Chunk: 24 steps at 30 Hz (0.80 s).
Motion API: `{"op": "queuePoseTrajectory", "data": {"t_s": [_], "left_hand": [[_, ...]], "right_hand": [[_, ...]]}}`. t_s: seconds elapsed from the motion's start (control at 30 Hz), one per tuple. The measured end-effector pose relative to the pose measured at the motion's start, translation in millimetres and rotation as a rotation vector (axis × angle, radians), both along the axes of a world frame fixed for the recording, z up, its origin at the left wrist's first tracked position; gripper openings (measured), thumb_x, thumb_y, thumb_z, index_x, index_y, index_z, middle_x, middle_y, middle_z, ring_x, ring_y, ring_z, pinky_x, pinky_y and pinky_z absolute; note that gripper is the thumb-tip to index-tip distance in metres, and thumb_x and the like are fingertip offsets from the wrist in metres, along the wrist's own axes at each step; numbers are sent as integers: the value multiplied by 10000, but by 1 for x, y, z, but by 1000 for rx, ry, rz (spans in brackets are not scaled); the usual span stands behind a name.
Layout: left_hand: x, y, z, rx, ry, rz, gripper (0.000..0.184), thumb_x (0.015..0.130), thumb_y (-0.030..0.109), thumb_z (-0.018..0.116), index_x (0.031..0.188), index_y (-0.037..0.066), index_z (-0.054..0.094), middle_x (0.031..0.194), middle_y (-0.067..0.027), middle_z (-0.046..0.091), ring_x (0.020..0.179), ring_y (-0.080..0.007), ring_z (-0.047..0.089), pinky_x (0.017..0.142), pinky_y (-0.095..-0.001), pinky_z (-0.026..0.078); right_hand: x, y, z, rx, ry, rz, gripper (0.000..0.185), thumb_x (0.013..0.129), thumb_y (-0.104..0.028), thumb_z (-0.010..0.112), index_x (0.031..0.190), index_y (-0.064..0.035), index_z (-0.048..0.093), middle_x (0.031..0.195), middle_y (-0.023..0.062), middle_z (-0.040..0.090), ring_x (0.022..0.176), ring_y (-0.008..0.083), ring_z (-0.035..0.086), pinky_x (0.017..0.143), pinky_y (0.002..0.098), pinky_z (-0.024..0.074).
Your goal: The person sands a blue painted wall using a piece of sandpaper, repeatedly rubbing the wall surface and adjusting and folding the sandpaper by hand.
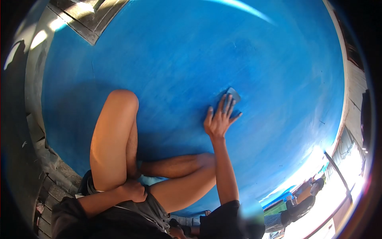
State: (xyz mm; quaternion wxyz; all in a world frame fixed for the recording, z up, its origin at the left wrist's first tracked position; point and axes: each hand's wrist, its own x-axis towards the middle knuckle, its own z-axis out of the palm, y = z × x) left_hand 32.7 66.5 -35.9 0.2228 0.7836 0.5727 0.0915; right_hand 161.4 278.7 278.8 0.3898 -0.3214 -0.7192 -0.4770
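Against a large blue-painted surface (171, 67), my right hand (219, 121) lies with its fingers stretched out. Under the fingertips is a small grey-blue pad (234, 95), held flat to the paint. The pad's lower part is hidden by the fingers, which look darkened near the tips. My left hand (134, 191) is closed in a loose fist and rests at the top of my thigh, by the dark shorts (153, 213). Nothing shows in that fist.
My bent legs (115, 139) are between me and the blue surface. A wooden frame corner (93, 34) juts in at upper left. Stone or brick edging (55, 191) runs along the lower left. Another person (296, 211) is at lower right, near a dark post (338, 175).
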Motion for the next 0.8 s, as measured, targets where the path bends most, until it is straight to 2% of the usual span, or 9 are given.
{"op": "queuePoseTrajectory", "data": {"t_s": [0.17,0.23,0.3,0.33,0.47,0.53,0.57,0.67,0.8], "left_hand": [[5,0,-5,-17,-19,-6,533,989,425,447,1028,4,772,1100,-229,735,1065,-387,700,1002,-490,512],[3,3,-5,-32,-8,-26,531,989,422,447,1035,2,769,1110,-231,732,1076,-392,695,1021,-485,502],[4,1,-10,3,-22,-26,538,988,424,444,1023,-4,768,1104,-235,732,1064,-390,700,1006,-485,512],[3,2,-10,33,-33,-28,546,987,427,442,1010,-11,767,1097,-239,732,1052,-388,706,992,-486,523],[-1,-1,-1,-13,-6,-32,540,986,428,444,1015,-2,769,1082,-235,736,1040,-391,708,986,-488,525],[2,0,-6,-10,-1,5,532,983,426,448,1009,8,775,1075,-226,740,1034,-391,711,987,-487,525],[4,-1,-8,-19,0,-4,532,983,426,448,1009,8,775,1075,-226,740,1034,-391,711,987,-487,525],[3,0,-4,-5,-7,6,528,981,426,450,988,14,780,1066,-227,741,1030,-392,712,981,-492,529],[-4,-3,5,25,-10,1,530,976,427,458,964,5,779,1047,-236,741,1013,-396,714,972,-497,532]], "right_hand": [[1,-3,20,-55,440,99,690,1069,-426,323,1625,-29,224,1707,170,153,1578,395,88,1167,726,-43],[8,3,-5,14,324,95,695,1069,-437,314,1624,-30,225,1704,173,164,1575,406,93,1167,725,-47],[15,-5,-21,16,-50,-21,701,1066,-448,311,1624,-31,228,1700,177,179,1570,417,104,1159,736,-50],[17,-10,-15,-117,-18,-110,708,1060,-452,320,1623,-31,234,1695,180,194,1569,416,112,1151,747,-59],[6,-6,28,-28,104,-79,702,1059,-452,322,1621,-39,246,1692,181,201,1567,421,119,1145,755,-63],[0,-10,38,-77,300,60,699,1053,-454,336,1620,-52,261,1689,184,209,1566,416,132,1148,753,-65],[2,-8,27,-84,301,49,699,1053,-454,336,1620,-52,261,1689,184,209,1566,416,132,1148,753,-65],[3,1,-7,38,-176,45,672,1049,-448,358,1598,-63,337,1688,164,232,1570,387,143,1154,742,-72],[10,1,23,24,55,-7,669,1009,-435,432,1553,-47,419,1673,161,272,1560,389,185,1154,737,-97]]}}
